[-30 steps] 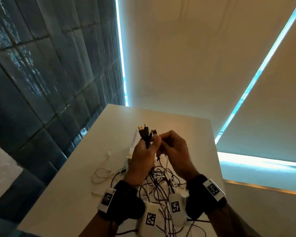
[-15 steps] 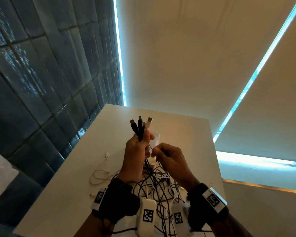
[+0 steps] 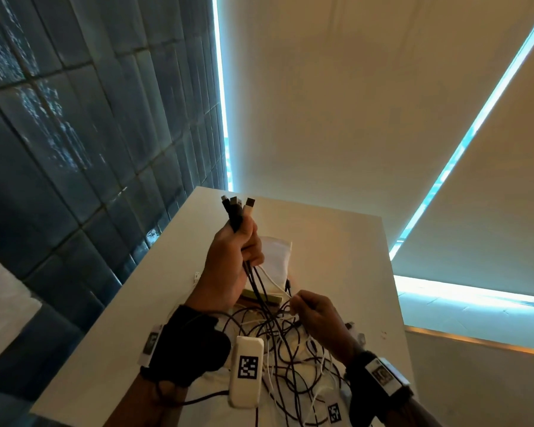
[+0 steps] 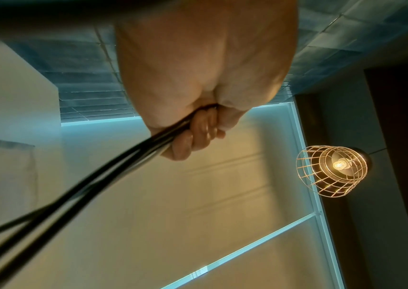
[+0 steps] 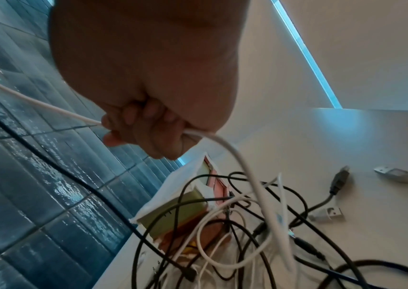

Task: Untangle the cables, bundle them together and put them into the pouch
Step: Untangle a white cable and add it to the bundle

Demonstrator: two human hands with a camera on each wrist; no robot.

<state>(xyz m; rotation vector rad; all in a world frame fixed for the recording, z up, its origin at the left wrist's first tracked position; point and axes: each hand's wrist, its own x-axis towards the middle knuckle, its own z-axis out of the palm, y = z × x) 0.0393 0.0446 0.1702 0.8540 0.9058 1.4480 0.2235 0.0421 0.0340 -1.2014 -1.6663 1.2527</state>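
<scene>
My left hand [image 3: 241,245] is raised above the table and grips a bunch of cables just below their plugs [image 3: 237,208], black ones and one white, which stick up out of the fist. In the left wrist view the dark cables [image 4: 114,168] run out of the curled fingers [image 4: 193,136]. Lower and to the right, my right hand [image 3: 299,303] holds a white cable [image 5: 37,103] that runs through its curled fingers [image 5: 138,119]. A tangle of black and white cables [image 3: 284,359] lies on the table below. The white pouch [image 3: 278,257] lies behind my hands.
The white table [image 3: 336,241] ends close to a dark tiled wall [image 3: 74,149] on the left. Loose plugs [image 5: 393,172] lie on the table to the right of the tangle. A thin white cable [image 3: 196,277] lies at the left. A wire-caged lamp [image 4: 334,166] hangs overhead.
My left hand has risen with the bunch of plugs. My right hand has slid down along the white cable, away from the left hand, toward the tangle.
</scene>
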